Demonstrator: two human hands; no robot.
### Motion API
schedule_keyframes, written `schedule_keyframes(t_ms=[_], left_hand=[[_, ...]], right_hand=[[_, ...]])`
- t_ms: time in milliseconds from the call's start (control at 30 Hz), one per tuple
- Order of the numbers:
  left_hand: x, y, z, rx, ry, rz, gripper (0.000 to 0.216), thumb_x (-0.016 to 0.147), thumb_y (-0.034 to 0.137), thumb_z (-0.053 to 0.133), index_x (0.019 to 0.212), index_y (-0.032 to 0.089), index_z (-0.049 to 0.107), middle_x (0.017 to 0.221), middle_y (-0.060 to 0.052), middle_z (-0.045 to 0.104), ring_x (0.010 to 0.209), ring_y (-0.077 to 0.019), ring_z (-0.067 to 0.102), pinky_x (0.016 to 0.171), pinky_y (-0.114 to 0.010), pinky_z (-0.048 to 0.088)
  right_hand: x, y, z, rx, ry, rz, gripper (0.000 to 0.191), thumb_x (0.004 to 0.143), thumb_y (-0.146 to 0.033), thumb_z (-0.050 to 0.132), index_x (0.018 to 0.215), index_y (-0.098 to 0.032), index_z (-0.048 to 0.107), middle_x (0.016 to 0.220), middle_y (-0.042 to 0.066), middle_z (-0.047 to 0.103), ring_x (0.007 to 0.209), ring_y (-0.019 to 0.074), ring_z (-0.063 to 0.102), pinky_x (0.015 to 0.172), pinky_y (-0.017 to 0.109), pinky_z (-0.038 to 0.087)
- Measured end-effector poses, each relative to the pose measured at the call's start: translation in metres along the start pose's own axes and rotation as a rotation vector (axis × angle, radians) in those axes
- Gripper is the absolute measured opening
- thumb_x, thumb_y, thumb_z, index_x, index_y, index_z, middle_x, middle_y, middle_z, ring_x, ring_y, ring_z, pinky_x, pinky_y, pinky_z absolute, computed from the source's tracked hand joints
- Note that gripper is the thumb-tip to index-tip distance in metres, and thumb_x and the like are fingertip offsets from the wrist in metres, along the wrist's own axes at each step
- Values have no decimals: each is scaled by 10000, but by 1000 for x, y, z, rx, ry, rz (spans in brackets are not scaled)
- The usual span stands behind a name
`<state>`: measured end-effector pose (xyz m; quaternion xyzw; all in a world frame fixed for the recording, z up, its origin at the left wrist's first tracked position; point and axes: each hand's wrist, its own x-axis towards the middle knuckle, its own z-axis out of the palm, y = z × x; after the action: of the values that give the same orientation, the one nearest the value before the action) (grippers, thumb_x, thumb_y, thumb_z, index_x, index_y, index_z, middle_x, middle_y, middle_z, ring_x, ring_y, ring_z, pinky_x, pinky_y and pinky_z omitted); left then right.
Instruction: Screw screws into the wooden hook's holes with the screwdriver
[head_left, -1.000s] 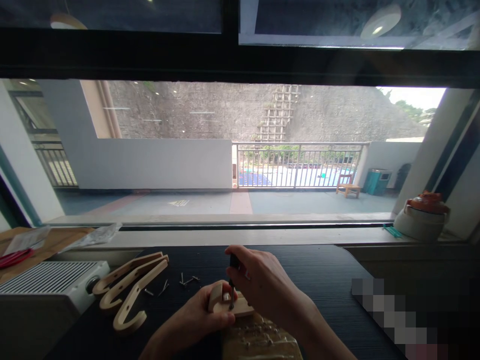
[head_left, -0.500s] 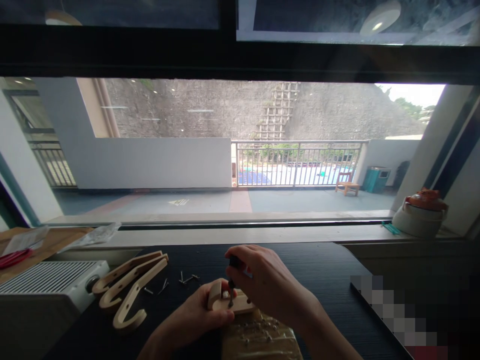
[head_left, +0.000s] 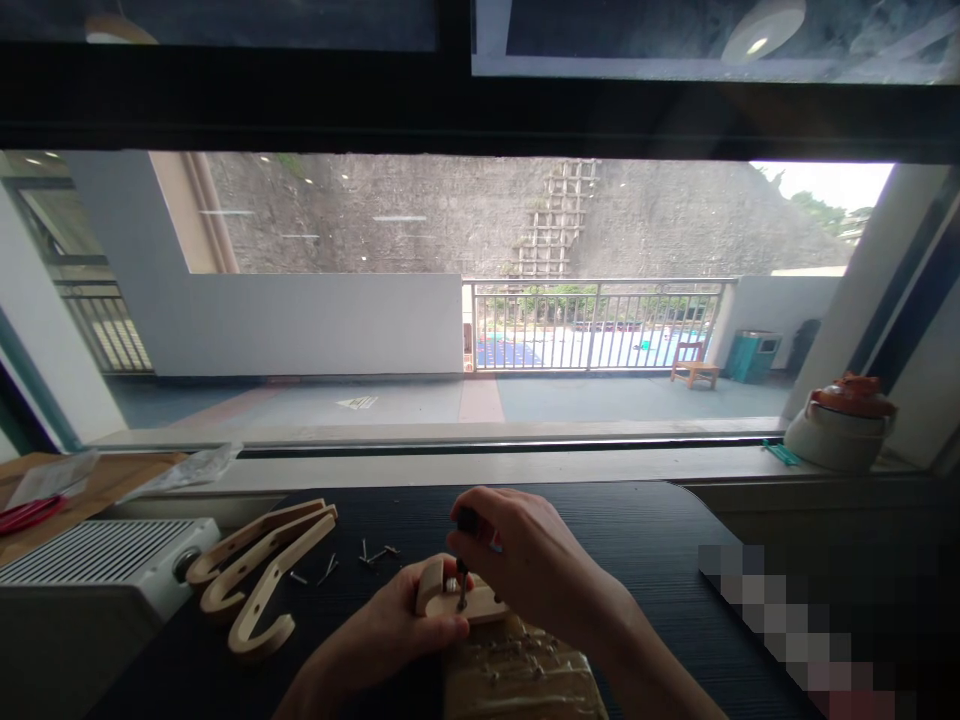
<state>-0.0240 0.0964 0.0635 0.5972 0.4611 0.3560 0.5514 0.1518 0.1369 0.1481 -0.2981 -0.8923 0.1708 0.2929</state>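
My right hand [head_left: 529,565] is closed round a small screwdriver [head_left: 466,524] with a dark handle. Its tip stands upright on a wooden hook [head_left: 480,603] that lies on a wooden board [head_left: 517,680]. My left hand [head_left: 397,625] grips the curved end of that hook and holds it down on the board. Three more wooden hooks [head_left: 259,570] lie side by side on the dark table [head_left: 637,560] to the left. Several loose screws [head_left: 375,555] lie between them and my hands.
A white ribbed appliance [head_left: 97,575] stands at the left table edge. Plastic bags [head_left: 184,470] lie on the sill behind it. A white and orange pot [head_left: 840,425] sits on the sill at the right. A large window [head_left: 480,290] rises right behind the table.
Both hands stay in place on the hook and screwdriver. The view has shifted slightly downward.
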Motion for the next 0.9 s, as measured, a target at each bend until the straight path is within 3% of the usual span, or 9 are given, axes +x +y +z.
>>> schedule_keyframes(t_ms=[167, 467, 733, 900], left_hand=[[0, -7, -3, 77, 40, -17, 287, 704, 242, 641, 957, 158, 533, 736, 47, 422, 666, -97, 342, 594, -197, 302], [-1, -1, -1, 81, 26, -7, 212, 715, 208, 618, 905, 142, 552, 729, 44, 413, 680, -101, 336, 608, -201, 304], [-4, 1, -2, 129, 37, -16, 252, 706, 224, 627, 932, 155, 539, 735, 48, 413, 672, -101, 330, 611, -206, 309], [-3, 1, 0, 92, 24, -17, 262, 699, 235, 631, 931, 156, 539, 727, 50, 423, 667, -99, 336, 613, -206, 311]], right_hand=[[2, 5, 3, -53, 32, 89, 170, 836, -340, 504, 825, -190, 585, 704, -1, 610, 614, 104, 491, 556, 222, 300], [0, 1, 5, -12, 1, 52, 134, 833, -322, 509, 885, -222, 580, 749, -8, 630, 646, 107, 520, 576, 222, 300], [6, 7, 9, -62, 19, 150, 179, 843, -367, 471, 831, -206, 548, 708, -2, 615, 615, 119, 504, 556, 234, 296], [2, 7, 6, -22, -17, 80, 218, 838, -313, 483, 1044, -258, 527, 758, -12, 623, 659, 126, 526, 595, 236, 321]])
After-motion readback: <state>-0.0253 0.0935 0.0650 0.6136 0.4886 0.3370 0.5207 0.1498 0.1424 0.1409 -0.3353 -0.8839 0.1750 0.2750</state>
